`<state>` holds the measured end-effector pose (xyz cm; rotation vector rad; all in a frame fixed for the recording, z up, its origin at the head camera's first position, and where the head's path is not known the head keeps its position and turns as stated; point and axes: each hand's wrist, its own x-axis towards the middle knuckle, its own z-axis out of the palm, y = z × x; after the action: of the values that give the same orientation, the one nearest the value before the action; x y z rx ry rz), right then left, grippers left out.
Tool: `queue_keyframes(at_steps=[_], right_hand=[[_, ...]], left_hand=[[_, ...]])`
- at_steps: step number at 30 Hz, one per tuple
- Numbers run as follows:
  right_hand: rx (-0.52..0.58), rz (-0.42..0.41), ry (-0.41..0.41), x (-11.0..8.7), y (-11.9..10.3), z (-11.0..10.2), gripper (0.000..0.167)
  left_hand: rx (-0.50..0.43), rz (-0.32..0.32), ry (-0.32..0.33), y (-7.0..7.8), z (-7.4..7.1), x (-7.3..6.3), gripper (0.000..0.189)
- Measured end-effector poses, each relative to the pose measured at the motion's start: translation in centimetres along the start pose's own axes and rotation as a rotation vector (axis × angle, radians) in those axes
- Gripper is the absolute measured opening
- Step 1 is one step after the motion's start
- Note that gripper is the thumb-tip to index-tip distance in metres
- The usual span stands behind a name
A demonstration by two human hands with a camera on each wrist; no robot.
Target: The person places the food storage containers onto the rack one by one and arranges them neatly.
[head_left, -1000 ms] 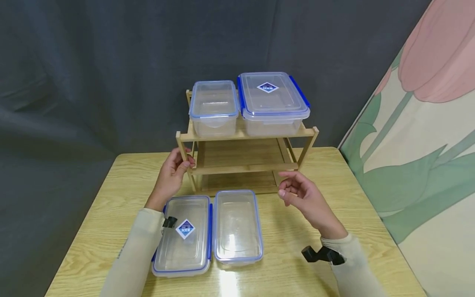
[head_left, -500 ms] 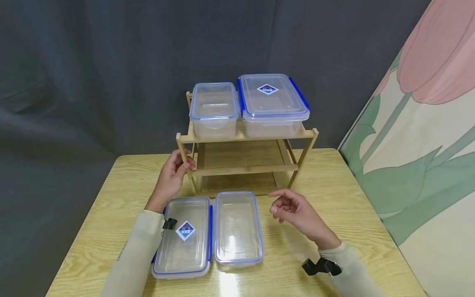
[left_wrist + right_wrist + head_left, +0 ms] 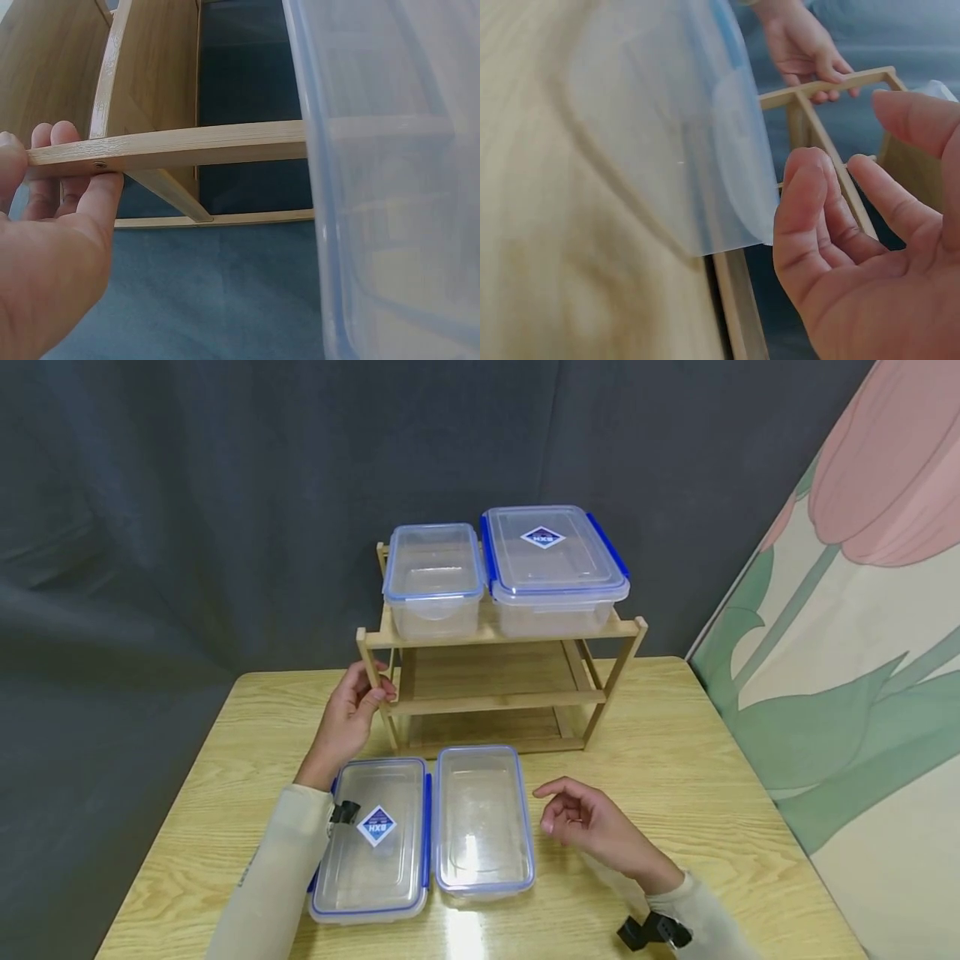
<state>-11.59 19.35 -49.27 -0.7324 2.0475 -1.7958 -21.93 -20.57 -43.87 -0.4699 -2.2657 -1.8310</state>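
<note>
My left hand (image 3: 347,718) grips the front left leg of a tiered wooden rack (image 3: 495,700); in the left wrist view its fingers curl round the wooden bar (image 3: 202,144). My right hand (image 3: 600,828) hovers over the table with loosely bent fingers and nothing in them, just right of a clear food container (image 3: 480,818) with a pale blue rim. Left of that container lies another clear one (image 3: 367,868) with dark blue side clips and a diamond label, partly under my left wrist. In the right wrist view, my right fingers (image 3: 799,217) are close beside the container's wall (image 3: 660,135).
On the rack's top shelf stand a smaller clear container (image 3: 435,578) and a wider lidded one (image 3: 555,568) with blue clips. The lower shelves (image 3: 487,672) hold nothing visible. A dark curtain (image 3: 225,510) hangs behind the wooden table (image 3: 720,802), a tulip-patterned cloth (image 3: 847,693) at right.
My right hand has come down and towards me, from beside the rack's front right leg to beside the right-hand container. The left hand keeps its grip on the rack leg.
</note>
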Motion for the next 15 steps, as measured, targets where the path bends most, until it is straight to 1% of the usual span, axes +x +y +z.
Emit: queue_keyframes(at_steps=[7, 15], right_hand=[[0.044, -0.010, -0.044, -1.1, 1.5, 0.8, 0.038], [0.069, -0.015, -0.042, -2.1, 2.6, 2.2, 0.044]], left_hand=[[0.008, 0.003, 0.000, 0.2, 0.0, -0.1, 0.032], [0.012, -0.002, -0.002, 0.2, 0.1, 0.0, 0.031]])
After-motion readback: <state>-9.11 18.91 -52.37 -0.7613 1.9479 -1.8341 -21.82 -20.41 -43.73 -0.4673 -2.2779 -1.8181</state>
